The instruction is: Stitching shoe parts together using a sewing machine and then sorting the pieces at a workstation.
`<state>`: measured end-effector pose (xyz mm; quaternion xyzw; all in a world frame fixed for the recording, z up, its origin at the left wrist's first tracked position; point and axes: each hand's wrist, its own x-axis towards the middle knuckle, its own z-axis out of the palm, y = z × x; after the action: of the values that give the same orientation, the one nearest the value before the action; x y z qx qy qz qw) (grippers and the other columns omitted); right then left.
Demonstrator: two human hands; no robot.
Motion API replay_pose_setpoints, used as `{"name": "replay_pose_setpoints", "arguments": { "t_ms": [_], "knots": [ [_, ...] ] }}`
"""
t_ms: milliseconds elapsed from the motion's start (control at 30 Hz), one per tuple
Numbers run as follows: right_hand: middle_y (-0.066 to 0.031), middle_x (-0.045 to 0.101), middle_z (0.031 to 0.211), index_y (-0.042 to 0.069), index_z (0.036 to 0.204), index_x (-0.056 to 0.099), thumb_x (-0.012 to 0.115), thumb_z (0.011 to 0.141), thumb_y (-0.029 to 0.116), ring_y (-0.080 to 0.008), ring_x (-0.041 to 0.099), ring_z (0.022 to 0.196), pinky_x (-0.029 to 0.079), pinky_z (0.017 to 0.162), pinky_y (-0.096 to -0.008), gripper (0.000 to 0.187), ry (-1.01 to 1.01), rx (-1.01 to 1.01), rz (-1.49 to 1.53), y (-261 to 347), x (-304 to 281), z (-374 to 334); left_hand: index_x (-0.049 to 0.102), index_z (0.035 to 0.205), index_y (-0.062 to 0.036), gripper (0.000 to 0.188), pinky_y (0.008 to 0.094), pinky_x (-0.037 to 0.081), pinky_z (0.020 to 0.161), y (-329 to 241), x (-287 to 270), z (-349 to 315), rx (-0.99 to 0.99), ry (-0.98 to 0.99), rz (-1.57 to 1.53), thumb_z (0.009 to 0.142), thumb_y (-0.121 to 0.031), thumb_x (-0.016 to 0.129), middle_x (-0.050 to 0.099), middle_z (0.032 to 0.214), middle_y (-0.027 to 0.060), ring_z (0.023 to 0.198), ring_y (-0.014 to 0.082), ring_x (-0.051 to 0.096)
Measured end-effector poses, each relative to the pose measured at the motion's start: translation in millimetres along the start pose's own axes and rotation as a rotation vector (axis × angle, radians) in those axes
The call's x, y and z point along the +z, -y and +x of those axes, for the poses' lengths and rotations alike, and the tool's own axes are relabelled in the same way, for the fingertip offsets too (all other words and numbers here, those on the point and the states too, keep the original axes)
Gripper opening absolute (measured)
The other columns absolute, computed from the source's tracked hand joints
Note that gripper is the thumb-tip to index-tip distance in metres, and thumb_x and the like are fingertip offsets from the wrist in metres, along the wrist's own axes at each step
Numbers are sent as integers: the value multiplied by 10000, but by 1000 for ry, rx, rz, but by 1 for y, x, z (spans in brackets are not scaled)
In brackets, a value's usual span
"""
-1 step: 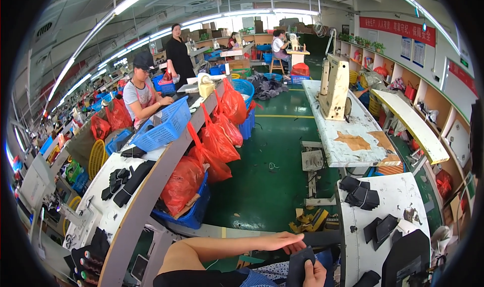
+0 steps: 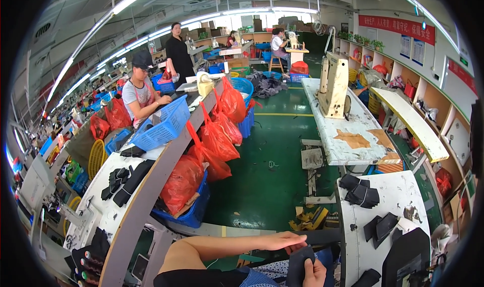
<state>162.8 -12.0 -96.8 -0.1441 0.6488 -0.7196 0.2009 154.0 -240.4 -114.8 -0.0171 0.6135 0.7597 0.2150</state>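
Observation:
My right hand [image 2: 314, 274] is closed on a dark, flat piece of fabric [image 2: 298, 266] at the lower middle, thumb against its face. Just above the fabric's upper end reaches my left hand [image 2: 283, 240], with its fingers stretched out to the right. The left fingertips are close to the piece; whether they touch it I cannot tell. Beneath both hands lies patterned blue and white cloth [image 2: 267, 276] over my lap. On the white table to the right are a tied bundle of black pieces [image 2: 359, 191] and several loose black pieces [image 2: 380, 228].
A long bench [image 2: 138, 206] on the left carries black bundles and a blue basket [image 2: 162, 123]. Red bags [image 2: 181, 183] hang or stand along it. A sewing machine [image 2: 334, 85] stands on the far right table. A person in a cap [image 2: 143, 88] works across the bench.

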Motion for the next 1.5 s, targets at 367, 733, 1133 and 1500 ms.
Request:
{"name": "replay_pose_setpoints", "arguments": {
  "t_ms": [367,733,1133,1500],
  "knots": [
    [61,531,775,27,873,627,550,1098,233,-56,422,722,369,613,-251,315,-105,-66,-72,13,-15,-24,628,1030,-3,305,254,426,640,-21,38,26,404,204,416,1097,-295,571,564,825,-35,719,50,478],
    [-207,719,1115,22,1035,779,693,876,25,-345,712,921,598,822,-371,181,-654,-852,-1196,85,-70,-74,633,999,-35,268,248,460,675,-117,127,93,291,639,441,1082,-289,605,563,808,-63,789,20,480],
    [-138,744,1158,-1,1091,743,701,692,-78,-317,736,994,614,802,-384,409,-991,-476,-1204,100,-118,-97,747,1074,-23,155,397,532,890,-133,207,155,1096,652,869,957,-110,696,731,1092,109,1022,308,676],
    [-108,750,1125,27,1082,735,705,773,-56,-316,709,985,596,808,-403,321,-1049,-355,-1306,117,-150,-79,718,1221,-32,296,437,486,1053,-140,230,197,1161,774,1044,977,-194,674,705,1268,116,1231,309,636]
  ]
}}
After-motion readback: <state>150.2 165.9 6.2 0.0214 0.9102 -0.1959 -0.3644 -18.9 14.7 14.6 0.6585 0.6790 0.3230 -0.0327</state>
